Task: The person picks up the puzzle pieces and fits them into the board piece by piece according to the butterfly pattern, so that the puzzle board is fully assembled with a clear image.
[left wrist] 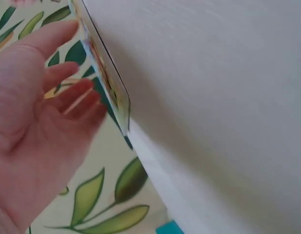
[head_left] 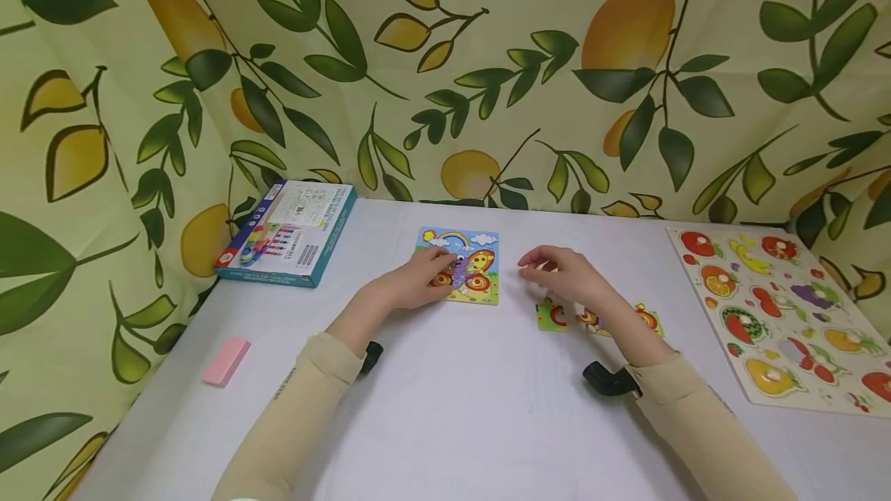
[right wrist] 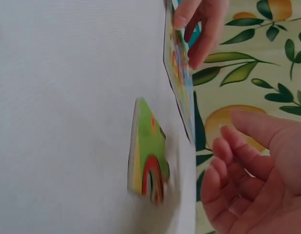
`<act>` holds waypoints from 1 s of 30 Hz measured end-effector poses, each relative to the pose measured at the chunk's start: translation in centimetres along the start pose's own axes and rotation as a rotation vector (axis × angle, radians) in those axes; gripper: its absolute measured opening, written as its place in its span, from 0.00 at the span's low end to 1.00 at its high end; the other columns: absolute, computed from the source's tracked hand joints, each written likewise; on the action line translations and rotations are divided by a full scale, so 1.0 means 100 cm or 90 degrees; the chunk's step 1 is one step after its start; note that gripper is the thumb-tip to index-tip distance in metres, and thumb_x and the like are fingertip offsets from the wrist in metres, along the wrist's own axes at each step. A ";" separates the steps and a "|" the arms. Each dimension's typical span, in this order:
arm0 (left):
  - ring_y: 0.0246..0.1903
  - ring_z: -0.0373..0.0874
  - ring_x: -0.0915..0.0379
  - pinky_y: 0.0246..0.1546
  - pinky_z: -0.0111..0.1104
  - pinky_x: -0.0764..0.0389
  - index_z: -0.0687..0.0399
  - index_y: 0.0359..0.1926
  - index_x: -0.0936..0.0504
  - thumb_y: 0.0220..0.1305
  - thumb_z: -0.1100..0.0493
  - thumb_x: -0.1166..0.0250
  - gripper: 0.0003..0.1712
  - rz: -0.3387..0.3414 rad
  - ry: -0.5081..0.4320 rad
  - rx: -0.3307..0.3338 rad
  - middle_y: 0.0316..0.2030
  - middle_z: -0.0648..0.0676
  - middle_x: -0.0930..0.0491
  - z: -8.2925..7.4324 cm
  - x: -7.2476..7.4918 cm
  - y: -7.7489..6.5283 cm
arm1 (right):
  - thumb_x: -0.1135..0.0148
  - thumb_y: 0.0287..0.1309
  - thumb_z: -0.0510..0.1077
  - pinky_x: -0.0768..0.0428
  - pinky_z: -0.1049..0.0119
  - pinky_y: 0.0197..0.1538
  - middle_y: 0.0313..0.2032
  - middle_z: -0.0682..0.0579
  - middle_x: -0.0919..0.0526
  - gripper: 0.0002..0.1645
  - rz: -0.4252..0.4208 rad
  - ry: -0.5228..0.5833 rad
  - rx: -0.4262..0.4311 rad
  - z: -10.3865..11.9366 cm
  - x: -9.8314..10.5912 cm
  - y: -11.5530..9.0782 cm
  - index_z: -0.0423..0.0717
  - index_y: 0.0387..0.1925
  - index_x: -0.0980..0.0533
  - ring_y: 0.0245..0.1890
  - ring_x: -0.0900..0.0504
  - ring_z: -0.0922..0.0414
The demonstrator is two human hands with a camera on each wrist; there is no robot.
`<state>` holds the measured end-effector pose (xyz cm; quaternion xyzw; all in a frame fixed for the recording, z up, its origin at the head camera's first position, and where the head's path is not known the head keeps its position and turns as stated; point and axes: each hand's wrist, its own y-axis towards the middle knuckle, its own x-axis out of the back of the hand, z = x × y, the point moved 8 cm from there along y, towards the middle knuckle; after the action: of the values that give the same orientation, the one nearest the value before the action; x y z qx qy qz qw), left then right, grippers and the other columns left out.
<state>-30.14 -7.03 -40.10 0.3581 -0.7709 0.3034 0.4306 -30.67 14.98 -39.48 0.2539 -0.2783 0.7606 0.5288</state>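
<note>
A small butterfly puzzle board (head_left: 477,291) lies flat near the middle of the table, with a rainbow and clouds along its top. My left hand (head_left: 416,278) reaches over the board's left part, its fingertips on or just above the picture with nothing gripped. To the right of the board, my right hand (head_left: 572,275) hovers with loosely curled fingers and holds nothing. Below and beside it are several loose puzzle pieces, among them a green corner piece (head_left: 547,317) and a piece with a red ring (head_left: 651,318). The right forearm hides part of them.
A boxed set (head_left: 292,230) lies at the back left, with a pink block (head_left: 226,361) nearer the front. At the right lies a large fruit peg board (head_left: 786,323). A patterned cloth (head_left: 473,114) hangs behind the white tabletop (head_left: 459,408).
</note>
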 end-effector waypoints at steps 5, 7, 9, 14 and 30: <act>0.74 0.51 0.59 0.70 0.44 0.48 0.55 0.76 0.47 0.70 0.50 0.42 0.40 -0.010 -0.063 0.021 0.75 0.56 0.53 0.014 0.008 -0.017 | 0.31 0.57 0.54 0.27 0.63 0.34 0.40 0.50 0.21 0.21 -0.004 -0.086 0.020 -0.010 0.007 -0.028 0.46 0.47 0.21 0.39 0.28 0.51; 0.74 0.51 0.60 0.70 0.44 0.49 0.56 0.76 0.48 0.71 0.49 0.42 0.40 0.000 -0.060 0.038 0.76 0.56 0.54 0.021 0.008 -0.026 | 0.28 0.53 0.54 0.28 0.63 0.34 0.40 0.50 0.22 0.24 -0.005 -0.116 0.030 -0.014 0.008 -0.038 0.44 0.46 0.21 0.37 0.29 0.52; 0.74 0.51 0.61 0.71 0.44 0.50 0.57 0.76 0.49 0.72 0.50 0.44 0.40 0.016 -0.051 0.053 0.76 0.56 0.54 0.027 0.008 -0.034 | 0.25 0.49 0.53 0.30 0.63 0.34 0.39 0.50 0.22 0.26 -0.011 -0.144 0.036 -0.017 0.007 -0.047 0.43 0.45 0.21 0.35 0.30 0.54; 0.74 0.51 0.61 0.71 0.44 0.51 0.60 0.75 0.49 0.74 0.51 0.48 0.37 0.047 -0.048 0.059 0.76 0.56 0.55 0.032 0.005 -0.048 | 0.23 0.46 0.50 0.33 0.63 0.33 0.34 0.51 0.27 0.25 -0.029 -0.176 0.060 -0.018 0.005 -0.058 0.42 0.42 0.22 0.30 0.32 0.56; 0.73 0.52 0.54 0.70 0.44 0.48 0.61 0.73 0.43 0.74 0.52 0.46 0.33 0.007 -0.018 0.042 0.74 0.57 0.49 0.029 0.007 -0.048 | 0.32 0.60 0.47 0.17 0.64 0.39 0.32 0.50 0.14 0.17 -0.020 0.198 -0.012 0.023 -0.031 -0.001 0.40 0.44 0.24 0.31 0.17 0.56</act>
<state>-27.81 -12.19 -39.98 0.3721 -0.7684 0.3259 0.4060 -29.36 11.38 -39.90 0.1323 -0.1963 0.7798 0.5796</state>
